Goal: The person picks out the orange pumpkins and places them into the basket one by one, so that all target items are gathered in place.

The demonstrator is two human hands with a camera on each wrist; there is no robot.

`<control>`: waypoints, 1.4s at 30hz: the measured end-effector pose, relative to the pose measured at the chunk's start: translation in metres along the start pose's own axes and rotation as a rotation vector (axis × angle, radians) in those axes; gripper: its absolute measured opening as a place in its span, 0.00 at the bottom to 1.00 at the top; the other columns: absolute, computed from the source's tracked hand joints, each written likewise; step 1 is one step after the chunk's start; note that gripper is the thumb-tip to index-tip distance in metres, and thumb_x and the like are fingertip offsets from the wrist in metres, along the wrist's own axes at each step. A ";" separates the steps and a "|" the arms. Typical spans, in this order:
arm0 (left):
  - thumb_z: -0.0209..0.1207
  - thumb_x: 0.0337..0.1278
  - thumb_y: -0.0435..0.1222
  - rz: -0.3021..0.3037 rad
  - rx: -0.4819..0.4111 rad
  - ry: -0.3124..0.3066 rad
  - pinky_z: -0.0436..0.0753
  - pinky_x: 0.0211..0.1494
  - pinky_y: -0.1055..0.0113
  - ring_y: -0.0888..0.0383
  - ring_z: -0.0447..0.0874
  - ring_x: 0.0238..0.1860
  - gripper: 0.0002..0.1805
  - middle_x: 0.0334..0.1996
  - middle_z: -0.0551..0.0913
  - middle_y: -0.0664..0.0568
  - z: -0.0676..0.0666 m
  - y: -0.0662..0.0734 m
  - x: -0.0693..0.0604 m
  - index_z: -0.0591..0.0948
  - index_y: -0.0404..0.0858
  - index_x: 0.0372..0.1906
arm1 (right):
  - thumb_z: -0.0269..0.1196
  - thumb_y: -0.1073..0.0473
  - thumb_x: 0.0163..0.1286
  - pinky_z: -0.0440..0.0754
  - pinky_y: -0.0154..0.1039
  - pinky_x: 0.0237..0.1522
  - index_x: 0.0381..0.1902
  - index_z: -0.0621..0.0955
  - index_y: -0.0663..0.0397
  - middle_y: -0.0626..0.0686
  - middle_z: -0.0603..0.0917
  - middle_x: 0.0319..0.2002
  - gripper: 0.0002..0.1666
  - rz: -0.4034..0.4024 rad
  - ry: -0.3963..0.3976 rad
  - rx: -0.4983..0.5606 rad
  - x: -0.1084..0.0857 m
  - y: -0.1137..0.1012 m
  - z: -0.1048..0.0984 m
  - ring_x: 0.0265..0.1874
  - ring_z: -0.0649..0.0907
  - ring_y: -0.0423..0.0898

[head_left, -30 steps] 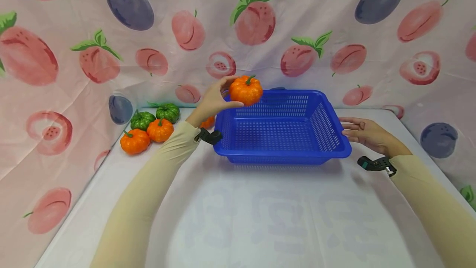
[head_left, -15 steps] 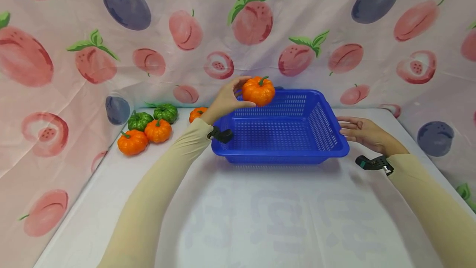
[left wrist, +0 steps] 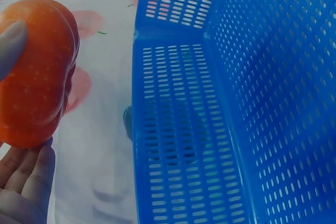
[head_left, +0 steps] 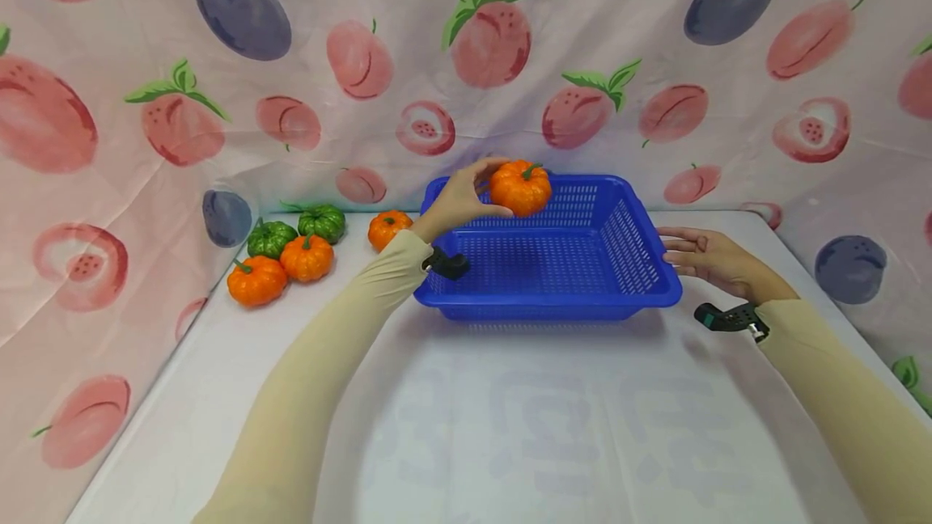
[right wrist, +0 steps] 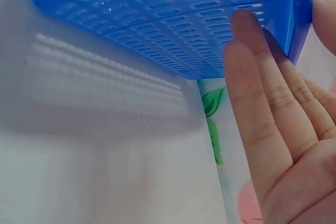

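Work looks barely begun: the left hand (head_left: pixel 462 197) curls tight round one orange pumpkin (head_left: pixel 520 188) up by the blue basket (head_left: pixel 546 300); five more pumpkins (head_left: pixel 307 258) wait outside; the right hand (head_left: pixel 717 263) has straight fingers.

Head camera looks forward and down; both wrist views (much closer) share the blue basket (head_left: pixel 546 299).

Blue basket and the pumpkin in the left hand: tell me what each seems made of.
Blue basket: looks like moulded plastic, smooth and slightly glossy, judging by its even colour and regular slots.
Pumpkin: perhaps plastic or foam with a shiny coat, given its highlights and speckled orange skin; a real one isn't ruled out.
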State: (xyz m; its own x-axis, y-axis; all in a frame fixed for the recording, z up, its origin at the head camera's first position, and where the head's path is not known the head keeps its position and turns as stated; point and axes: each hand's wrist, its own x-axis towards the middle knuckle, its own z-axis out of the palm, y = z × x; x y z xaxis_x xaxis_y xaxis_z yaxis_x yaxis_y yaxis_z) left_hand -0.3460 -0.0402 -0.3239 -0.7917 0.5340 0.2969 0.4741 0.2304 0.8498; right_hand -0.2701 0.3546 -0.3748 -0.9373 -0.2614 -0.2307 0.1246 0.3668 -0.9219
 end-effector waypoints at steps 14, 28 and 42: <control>0.69 0.43 0.27 -0.003 -0.043 -0.037 0.69 0.69 0.67 0.52 0.66 0.68 0.42 0.66 0.68 0.43 0.016 -0.009 0.015 0.64 0.33 0.67 | 0.57 0.59 0.69 0.82 0.25 0.44 0.73 0.48 0.66 0.25 0.81 0.39 0.43 0.004 -0.009 -0.007 -0.001 -0.003 0.001 0.41 0.82 0.26; 0.70 0.43 0.31 -0.016 -0.023 -0.088 0.72 0.66 0.70 0.55 0.70 0.65 0.41 0.65 0.70 0.46 0.036 -0.013 0.028 0.65 0.36 0.67 | 0.57 0.60 0.69 0.81 0.25 0.44 0.72 0.49 0.66 0.26 0.82 0.40 0.42 -0.005 -0.023 0.000 -0.001 -0.003 -0.001 0.42 0.82 0.27; 0.70 0.43 0.30 -0.019 -0.019 -0.133 0.71 0.67 0.69 0.54 0.68 0.67 0.41 0.65 0.70 0.45 0.053 -0.017 0.039 0.65 0.36 0.67 | 0.58 0.58 0.69 0.82 0.27 0.44 0.72 0.48 0.67 0.24 0.80 0.39 0.44 -0.006 -0.019 -0.033 -0.001 -0.006 -0.001 0.41 0.81 0.26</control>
State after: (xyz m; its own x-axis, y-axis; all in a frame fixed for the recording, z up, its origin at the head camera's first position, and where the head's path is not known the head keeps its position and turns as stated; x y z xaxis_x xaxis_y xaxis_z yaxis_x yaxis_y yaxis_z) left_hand -0.3646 0.0204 -0.3499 -0.7419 0.6330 0.2210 0.4509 0.2271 0.8632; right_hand -0.2699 0.3537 -0.3689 -0.9314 -0.2808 -0.2316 0.1081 0.3942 -0.9126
